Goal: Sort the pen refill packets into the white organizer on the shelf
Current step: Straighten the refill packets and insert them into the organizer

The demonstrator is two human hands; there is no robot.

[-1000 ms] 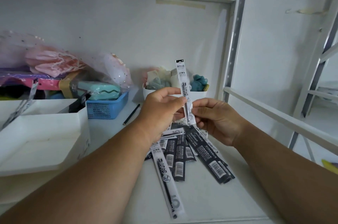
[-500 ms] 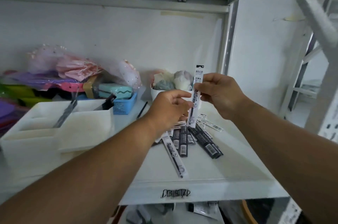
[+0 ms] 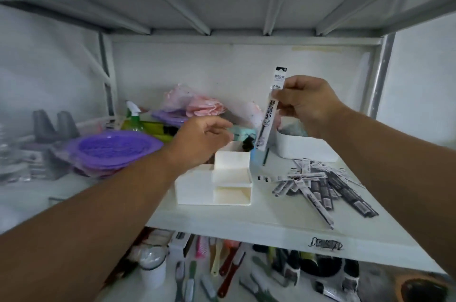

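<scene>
right hand pinches one refill packet near its top, right of centre; light, flimsy, slippery film. left hand, fingers loosely curled, empty, above the white organizer.

upright white packet, stepped white organizer

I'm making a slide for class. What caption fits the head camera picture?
Right hand holds a pen refill packet upright above the white organizer; more packets lie piled on the shelf.
</scene>
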